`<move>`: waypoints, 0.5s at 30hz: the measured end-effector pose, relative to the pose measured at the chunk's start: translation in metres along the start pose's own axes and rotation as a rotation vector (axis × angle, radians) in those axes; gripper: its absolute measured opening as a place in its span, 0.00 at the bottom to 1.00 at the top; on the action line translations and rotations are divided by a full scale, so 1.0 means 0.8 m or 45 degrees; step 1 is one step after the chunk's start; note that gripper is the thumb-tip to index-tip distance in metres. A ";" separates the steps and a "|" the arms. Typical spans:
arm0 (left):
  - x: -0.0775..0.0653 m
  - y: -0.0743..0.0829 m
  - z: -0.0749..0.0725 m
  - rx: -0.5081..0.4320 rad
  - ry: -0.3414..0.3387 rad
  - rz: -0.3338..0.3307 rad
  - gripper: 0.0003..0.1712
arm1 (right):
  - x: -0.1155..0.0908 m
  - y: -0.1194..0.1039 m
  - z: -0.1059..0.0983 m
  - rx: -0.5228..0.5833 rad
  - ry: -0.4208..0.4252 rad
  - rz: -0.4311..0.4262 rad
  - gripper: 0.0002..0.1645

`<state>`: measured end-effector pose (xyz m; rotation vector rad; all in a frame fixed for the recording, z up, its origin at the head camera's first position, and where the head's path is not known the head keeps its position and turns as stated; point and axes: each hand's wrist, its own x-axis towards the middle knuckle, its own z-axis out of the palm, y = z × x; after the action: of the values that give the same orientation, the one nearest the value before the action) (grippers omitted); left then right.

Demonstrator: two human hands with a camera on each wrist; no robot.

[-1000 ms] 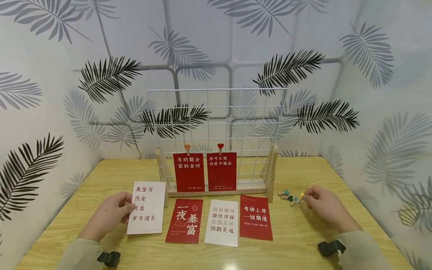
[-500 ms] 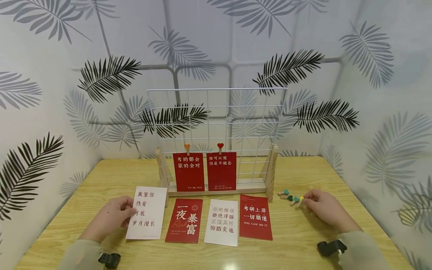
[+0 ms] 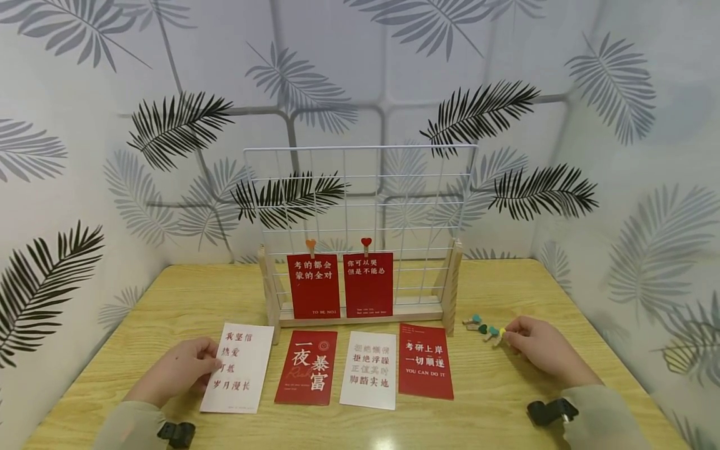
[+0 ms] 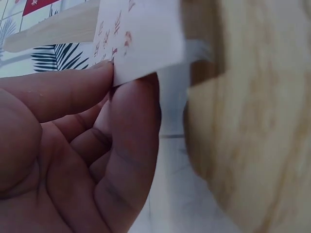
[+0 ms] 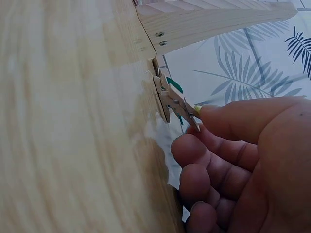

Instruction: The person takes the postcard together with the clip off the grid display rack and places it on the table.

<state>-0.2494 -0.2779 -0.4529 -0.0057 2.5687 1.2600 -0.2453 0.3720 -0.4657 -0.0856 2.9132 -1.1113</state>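
Left of grid rack (image 3: 417, 310), pinching white card (image 3: 240, 369) in left hand (image 3: 182, 370), creasable if squeezed; rightward, yellow clothespin (image 3: 502, 332) in right hand (image 3: 544, 350).

Three cards (image 3: 368, 370) lie on the table (image 3: 450, 425) before the rack (image 3: 419, 311), clothespins (image 3: 482, 329) to its right

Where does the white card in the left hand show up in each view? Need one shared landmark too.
Head: lower left; the white card is pinched at its left edge by the left hand.
Left wrist: top, just right of the thumb tip.
Right wrist: not in it; the right hand pinches a clip there.
Shared landmark: the wood-grain table, at right in left wrist, at left in right wrist.
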 end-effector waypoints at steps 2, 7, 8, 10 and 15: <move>-0.001 0.000 0.000 0.017 -0.013 -0.012 0.03 | 0.001 0.001 0.000 -0.023 0.000 -0.007 0.11; -0.002 0.001 0.001 0.041 -0.031 -0.017 0.04 | 0.003 0.005 0.000 -0.101 0.024 -0.024 0.12; -0.002 0.001 0.001 0.040 -0.028 -0.021 0.03 | 0.003 0.006 0.001 -0.115 0.028 -0.025 0.12; -0.003 0.001 0.002 0.041 -0.034 -0.009 0.04 | 0.003 0.008 0.002 -0.141 0.035 -0.020 0.11; -0.004 -0.001 0.005 0.042 -0.042 0.001 0.05 | 0.005 0.010 0.001 -0.192 0.042 -0.021 0.13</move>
<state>-0.2456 -0.2757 -0.4548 0.0220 2.5611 1.2080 -0.2494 0.3772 -0.4720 -0.0954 3.0270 -0.9016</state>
